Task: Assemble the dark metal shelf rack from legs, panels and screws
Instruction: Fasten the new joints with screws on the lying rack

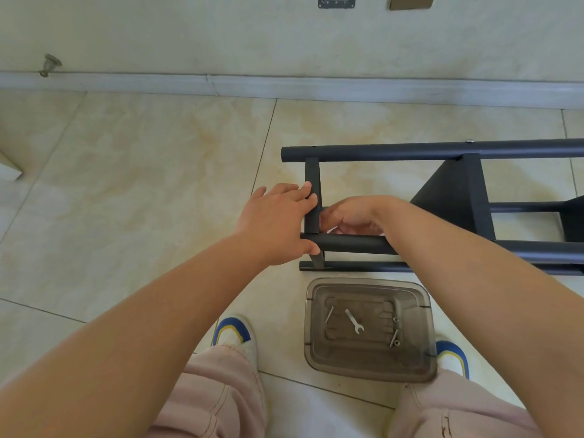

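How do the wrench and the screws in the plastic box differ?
The wrench is flat with an open forked end, while each screw is a thin round shaft. The wrench lies mid-box, while the screws lie toward the sides, one left and one right. Both are silvery metal, loose on the floor of the plastic box.

- We find no text, number or brand that can be read anywhere in the frame.
- At the top edge, right of centre, a dark wall plate (pixel 336 0) carries some light marks, but they are too small and blurred for us to make out.
- Just to its right, a tan wall plate (pixel 411 1) bears a faint dark mark that we cannot read.
- The dark rack (pixel 442 197), the clear plastic box (pixel 368 371) and the shoes (pixel 235 335) at the bottom of the frame show no lettering that we can see.
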